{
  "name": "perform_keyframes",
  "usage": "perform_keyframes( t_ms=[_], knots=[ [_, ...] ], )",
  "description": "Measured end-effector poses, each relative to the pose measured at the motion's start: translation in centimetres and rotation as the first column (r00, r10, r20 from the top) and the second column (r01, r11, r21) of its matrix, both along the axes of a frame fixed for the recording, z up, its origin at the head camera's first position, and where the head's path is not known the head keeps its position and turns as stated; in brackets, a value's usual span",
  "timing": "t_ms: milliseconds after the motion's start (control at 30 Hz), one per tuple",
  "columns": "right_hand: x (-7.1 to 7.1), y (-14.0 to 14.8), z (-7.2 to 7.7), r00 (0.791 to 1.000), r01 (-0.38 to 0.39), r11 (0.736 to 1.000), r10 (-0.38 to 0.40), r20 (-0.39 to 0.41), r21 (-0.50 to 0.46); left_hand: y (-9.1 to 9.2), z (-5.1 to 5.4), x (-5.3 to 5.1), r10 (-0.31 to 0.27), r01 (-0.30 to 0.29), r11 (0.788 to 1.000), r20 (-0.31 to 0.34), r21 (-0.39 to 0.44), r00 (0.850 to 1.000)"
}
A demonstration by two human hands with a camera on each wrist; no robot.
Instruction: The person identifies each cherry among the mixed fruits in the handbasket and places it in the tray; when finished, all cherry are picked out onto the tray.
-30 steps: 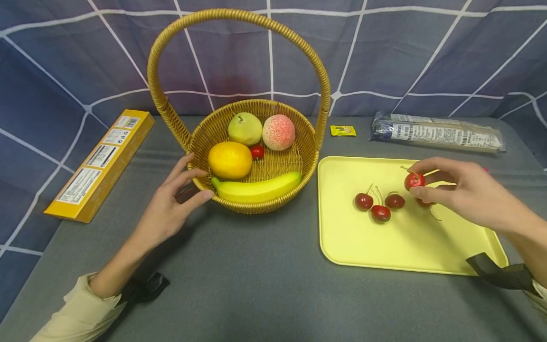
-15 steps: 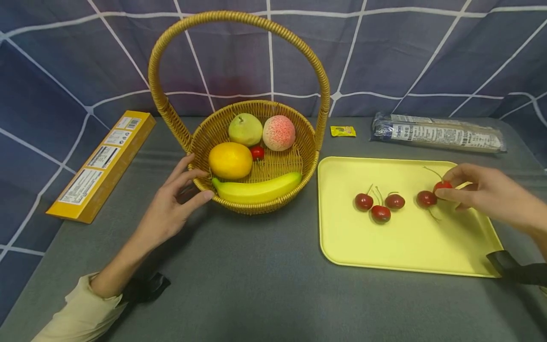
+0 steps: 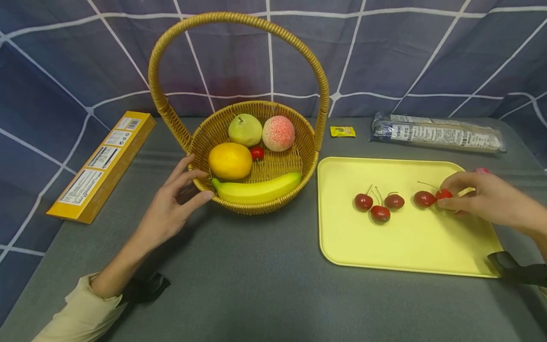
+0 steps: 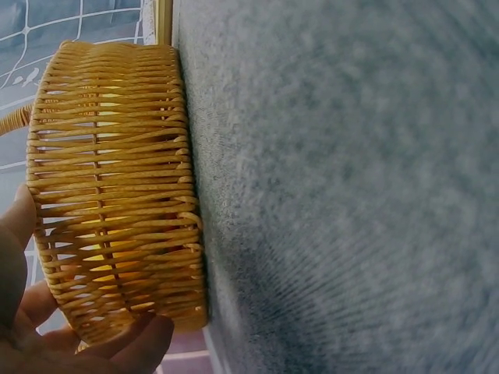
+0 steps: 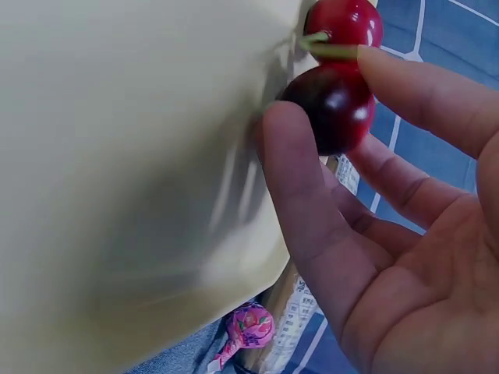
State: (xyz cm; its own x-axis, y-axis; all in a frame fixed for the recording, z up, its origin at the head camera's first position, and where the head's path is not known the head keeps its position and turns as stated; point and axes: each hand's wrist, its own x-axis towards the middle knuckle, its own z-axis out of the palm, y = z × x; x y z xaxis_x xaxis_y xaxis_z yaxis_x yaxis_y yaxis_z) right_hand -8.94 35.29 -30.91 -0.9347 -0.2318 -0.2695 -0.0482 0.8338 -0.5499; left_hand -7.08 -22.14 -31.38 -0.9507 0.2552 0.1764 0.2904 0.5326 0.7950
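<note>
My left hand [image 3: 171, 202] holds the rim of a wicker basket [image 3: 256, 208] at its left front. Inside lie a banana [image 3: 256, 189], an orange-yellow fruit [image 3: 231, 160], a green pear-like fruit [image 3: 245, 129], a peach [image 3: 278, 133] and a small red cherry [image 3: 257, 153]. Over the yellow tray [image 3: 363, 249], my right hand [image 3: 487, 197] pinches a red cherry [image 3: 443, 194] between thumb and finger. Right beside it is a darker cherry [image 3: 424, 199]. Three more cherries sit grouped to the left, one being the front cherry [image 3: 380, 214].
Behind the tray lie a clear plastic-wrapped pack [image 3: 440, 134] and a small yellow packet [image 3: 342, 131]. A pink-wrapped lollipop [image 5: 251, 326] shows past the tray edge in the right wrist view. An orange-yellow box [image 3: 102, 166] lies at far left.
My right hand has carried the pinched cherry rightward and lower over the tray, then slightly back left beside another cherry. The left hand has stayed at the basket rim.
</note>
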Motion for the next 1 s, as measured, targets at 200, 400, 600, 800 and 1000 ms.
perform_keyframes(
  t_ms=[200, 400, 600, 800, 1000],
  knots=[
    [-0.1, 0.0, 0.2, 0.998, -0.007, 0.999, 0.004, 0.060, 0.041, 0.0, 0.0, 0.0, 0.004, -0.004, 1.000, -0.004, -0.001, 1.000],
    [0.2, -0.1, 0.3, 1.000, -0.003, 1.000, 0.003, -0.027, 0.017, 0.1, 0.0, 0.0, 0.007, -0.007, 1.000, -0.006, -0.001, 1.000],
    [0.8, -0.9, 1.1, 0.987, -0.001, 1.000, 0.000, -0.162, -0.008, 0.1, 0.1, 0.0, 0.008, -0.008, 1.000, 0.002, 0.000, 1.000],
    [1.3, -4.0, 2.2, 0.963, -0.040, 0.999, 0.033, -0.267, -0.021, 0.1, 0.2, 0.0, 0.005, -0.006, 1.000, 0.006, 0.005, 1.000],
    [1.9, -8.6, 2.8, 0.917, -0.164, 0.980, 0.108, -0.385, -0.115, 0.1, 0.1, 0.0, 0.002, -0.002, 1.000, 0.004, 0.009, 1.000]
  ],
)
